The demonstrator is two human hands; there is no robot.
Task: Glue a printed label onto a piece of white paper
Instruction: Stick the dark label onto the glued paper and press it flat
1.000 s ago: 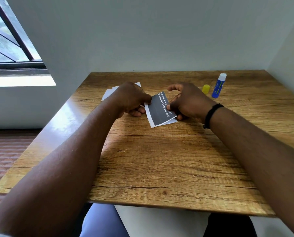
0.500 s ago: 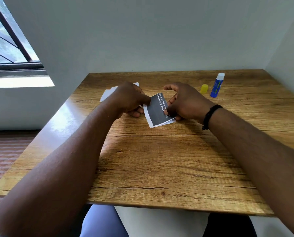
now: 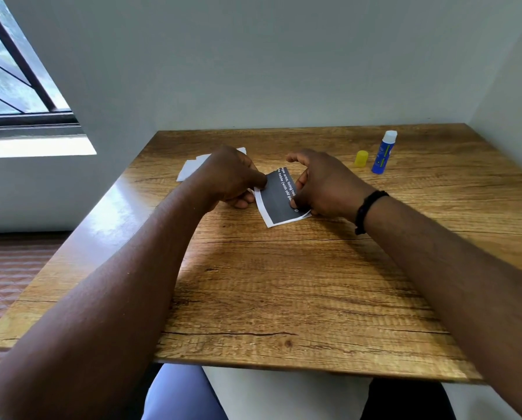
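A dark grey printed label point(image 3: 279, 200) with white text and a white border sits at the middle of the wooden table point(image 3: 284, 283), its near corner lying on the wood. My left hand point(image 3: 229, 178) pinches its left edge between thumb and fingers. My right hand point(image 3: 323, 183) holds its right edge, the thumb on the printed face and the fingers curled above. Pieces of white paper point(image 3: 193, 168) lie behind my left hand, partly hidden by it. Whether white paper lies under the label I cannot tell.
An uncapped blue glue stick point(image 3: 384, 153) stands upright at the back right, its yellow cap point(image 3: 361, 158) just left of it. Walls close the table at the back and right. A window point(image 3: 14, 80) is at the far left.
My right thumb has slid down the label's right edge toward its near corner, and that corner now curls slightly. My left hand keeps its pinch.
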